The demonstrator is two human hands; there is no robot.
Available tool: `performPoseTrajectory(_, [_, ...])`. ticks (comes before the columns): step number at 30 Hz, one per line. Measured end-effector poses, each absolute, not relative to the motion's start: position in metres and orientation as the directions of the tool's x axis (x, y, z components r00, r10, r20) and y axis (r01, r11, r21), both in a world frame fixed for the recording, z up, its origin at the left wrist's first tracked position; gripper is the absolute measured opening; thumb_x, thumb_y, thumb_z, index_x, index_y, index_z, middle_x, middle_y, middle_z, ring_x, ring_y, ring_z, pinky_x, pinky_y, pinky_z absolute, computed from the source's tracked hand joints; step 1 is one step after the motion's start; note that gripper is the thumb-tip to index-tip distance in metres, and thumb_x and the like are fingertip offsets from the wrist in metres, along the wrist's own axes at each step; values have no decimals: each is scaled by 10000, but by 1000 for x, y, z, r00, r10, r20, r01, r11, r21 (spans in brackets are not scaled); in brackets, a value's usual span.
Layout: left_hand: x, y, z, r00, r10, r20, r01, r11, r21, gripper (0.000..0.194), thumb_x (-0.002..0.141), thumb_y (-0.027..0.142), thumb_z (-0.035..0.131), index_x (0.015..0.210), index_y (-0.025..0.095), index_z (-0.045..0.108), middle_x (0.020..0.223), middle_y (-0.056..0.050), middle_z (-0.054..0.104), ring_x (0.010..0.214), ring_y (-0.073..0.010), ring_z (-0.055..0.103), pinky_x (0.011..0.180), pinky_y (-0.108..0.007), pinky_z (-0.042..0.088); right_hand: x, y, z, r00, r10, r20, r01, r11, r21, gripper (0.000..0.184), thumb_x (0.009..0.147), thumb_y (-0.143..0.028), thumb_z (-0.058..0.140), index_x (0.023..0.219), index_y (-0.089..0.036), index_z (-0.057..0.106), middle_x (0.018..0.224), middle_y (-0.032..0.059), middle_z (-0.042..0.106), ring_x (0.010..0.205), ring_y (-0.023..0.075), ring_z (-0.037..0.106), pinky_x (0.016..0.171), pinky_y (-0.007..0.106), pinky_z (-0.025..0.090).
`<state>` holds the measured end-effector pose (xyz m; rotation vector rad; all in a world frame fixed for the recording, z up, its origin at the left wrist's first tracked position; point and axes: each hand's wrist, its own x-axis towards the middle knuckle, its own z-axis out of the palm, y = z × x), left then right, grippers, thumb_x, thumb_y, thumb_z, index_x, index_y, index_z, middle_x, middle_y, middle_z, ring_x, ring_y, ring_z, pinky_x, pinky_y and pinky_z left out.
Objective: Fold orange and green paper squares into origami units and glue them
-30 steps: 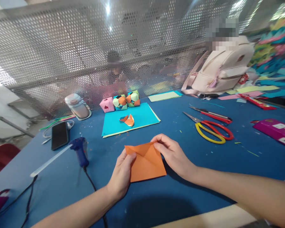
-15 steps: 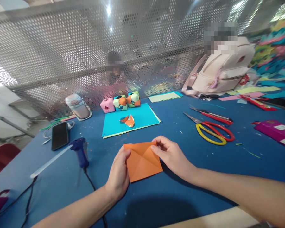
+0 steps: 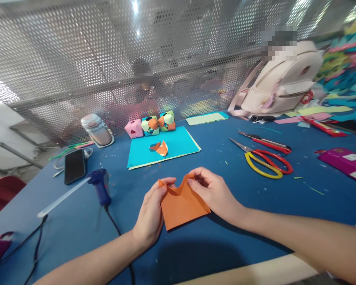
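Between my hands is a square of orange paper (image 3: 184, 208), its far edge bent into a dip in the middle. My left hand (image 3: 151, 209) grips its left side, thumb on top and fingers behind. At the upper right corner, my right hand (image 3: 215, 194) pinches the sheet between thumb and fingers. Beyond them, small folded orange paper pieces (image 3: 161, 148) rest on blue paper sheets (image 3: 178, 142). Behind those stand a pink folded paper ball (image 3: 134, 128) and two multicoloured paper balls (image 3: 167, 121).
To the left lie a blue glue gun (image 3: 101, 188) with its cord and a phone (image 3: 75, 166), near a bottle (image 3: 97, 130). Scissors (image 3: 264, 162), a utility knife (image 3: 267, 142) and a purple case (image 3: 344, 164) are at right. A backpack (image 3: 284, 83) leans against the perforated metal screen (image 3: 106, 63).
The orange paper's far edge, nearly straight before, now buckles down in the middle. My left fingers show more behind it, and the sheet's near edge has shifted slightly right and nearer.
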<state>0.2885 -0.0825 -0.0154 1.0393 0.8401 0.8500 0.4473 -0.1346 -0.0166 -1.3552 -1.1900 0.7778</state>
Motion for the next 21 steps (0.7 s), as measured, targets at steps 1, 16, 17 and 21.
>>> performPoseTrajectory(1, [289,-83,-15,427,891,-154,-180,251,951,237,770,326,580,922,183,692,838,-15,646,804,-174,583,741,-248,455,447,-135,-16,275,941,198,232,134,-963,184,835,-371,537,849,-191,575,755,14,611,681,139,560,610,252,462])
performPoseTrajectory(16, [284,-86,-19,557,821,-127,-106,222,969,328,817,393,611,1080,211,683,1029,-59,691,1025,-228,583,917,-303,429,445,-138,-15,260,936,239,197,190,-962,150,814,-337,574,859,-193,573,769,12,622,686,126,580,625,241,498])
performPoseTrajectory(17, [284,-87,-18,562,818,-126,-85,208,974,335,817,399,610,1090,216,680,1031,-57,692,1025,-227,582,908,-297,431,445,-138,-14,259,936,237,192,190,-963,153,810,-339,578,855,-193,573,768,13,625,686,126,583,626,241,501])
performPoseTrajectory(21, [284,-88,-17,575,811,-109,-11,141,990,355,822,412,604,1116,224,671,1000,-44,693,965,-217,596,845,-271,442,445,-139,-11,251,936,247,205,198,-959,148,806,-341,580,817,-193,583,747,12,629,663,123,583,608,234,503])
